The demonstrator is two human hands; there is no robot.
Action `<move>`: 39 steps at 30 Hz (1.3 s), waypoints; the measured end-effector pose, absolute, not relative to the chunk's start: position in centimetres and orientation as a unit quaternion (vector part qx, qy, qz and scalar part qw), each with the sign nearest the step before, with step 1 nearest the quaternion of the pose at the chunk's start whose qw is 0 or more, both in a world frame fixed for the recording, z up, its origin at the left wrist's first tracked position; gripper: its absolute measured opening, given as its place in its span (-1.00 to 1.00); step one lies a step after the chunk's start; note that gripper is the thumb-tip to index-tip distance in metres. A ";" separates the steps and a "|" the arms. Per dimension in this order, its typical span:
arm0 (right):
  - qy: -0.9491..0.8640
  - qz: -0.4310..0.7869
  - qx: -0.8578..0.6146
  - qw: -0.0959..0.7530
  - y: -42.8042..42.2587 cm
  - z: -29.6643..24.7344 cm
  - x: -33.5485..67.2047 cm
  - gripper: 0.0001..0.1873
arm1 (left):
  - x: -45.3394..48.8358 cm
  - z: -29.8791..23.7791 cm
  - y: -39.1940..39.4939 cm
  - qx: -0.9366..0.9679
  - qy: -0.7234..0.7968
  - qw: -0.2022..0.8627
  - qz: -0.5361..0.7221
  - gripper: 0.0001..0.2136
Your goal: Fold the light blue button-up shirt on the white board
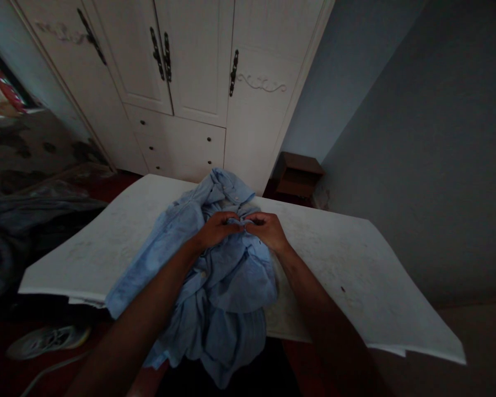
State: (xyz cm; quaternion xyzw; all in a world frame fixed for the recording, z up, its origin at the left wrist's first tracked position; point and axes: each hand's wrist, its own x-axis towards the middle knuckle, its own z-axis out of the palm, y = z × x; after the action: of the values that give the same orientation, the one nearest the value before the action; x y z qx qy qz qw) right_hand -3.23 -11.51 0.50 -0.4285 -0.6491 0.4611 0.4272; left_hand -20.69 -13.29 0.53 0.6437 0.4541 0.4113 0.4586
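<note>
Both hands meet at the middle of the view. The left hand and right hand are each clenched on a pinch of the crumpled light-blue cloth shirt, knuckles up and fingertips almost touching each other.

The shirt lies heaped on the flat white desk, its collar at 12 o'clock from the hands. Its lower part at 6 o'clock hangs over the near edge of the desk.

Writing: any label on the shirt is lost in the folds, and the light is too dim to read anything.

Edges: the desk's near edge runs from a corner at 8 o'clock to a corner at 4 o'clock. Its far edge lies at 12 o'clock, near the white panelled wooden wardrobe with dark metal handles.

Open room: there is bare desk surface at 3 o'clock and at 9 o'clock from the hands, the wider stretch at 3 o'clock.

Surroundings: a small brown wooden cabinet stands at 1 o'clock, beyond the desk. A dark heap of clothing is at 9 o'clock. A pale sports shoe sits on the floor at 8 o'clock, below the desk corner.
</note>
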 end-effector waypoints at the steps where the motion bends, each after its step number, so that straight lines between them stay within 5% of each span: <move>1: -0.655 0.470 -0.420 0.418 -11.5 0.6 -3.1 -0.84 | -20.8 0.6 -13.3 0.642 0.453 0.465 0.408 -0.80; 13: -0.792 0.395 -0.329 0.329 -11.6 1.4 -2.0 -0.84 | -21.2 0.9 -13.1 0.631 0.435 0.520 0.378 -0.86; 23: -0.789 0.370 -0.335 0.359 -11.7 1.5 -2.3 -0.76 | -21.1 0.7 -13.7 0.640 0.415 0.510 0.398 -0.66; 31: -0.748 0.365 -0.323 0.450 -12.1 1.3 -3.4 -0.82 | -20.8 1.1 -13.8 0.573 0.412 0.525 0.476 -0.66; 39: -0.736 0.406 -0.311 0.443 -11.5 1.2 -3.0 -0.66 | -20.7 1.0 -13.9 0.581 0.413 0.518 0.473 -0.62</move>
State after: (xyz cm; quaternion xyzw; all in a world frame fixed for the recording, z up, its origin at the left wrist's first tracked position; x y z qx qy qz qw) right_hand -3.04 -11.45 1.22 -0.3114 -0.7360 0.4062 0.4431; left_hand -20.66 -13.94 1.01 0.5808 0.4127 0.4729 0.5184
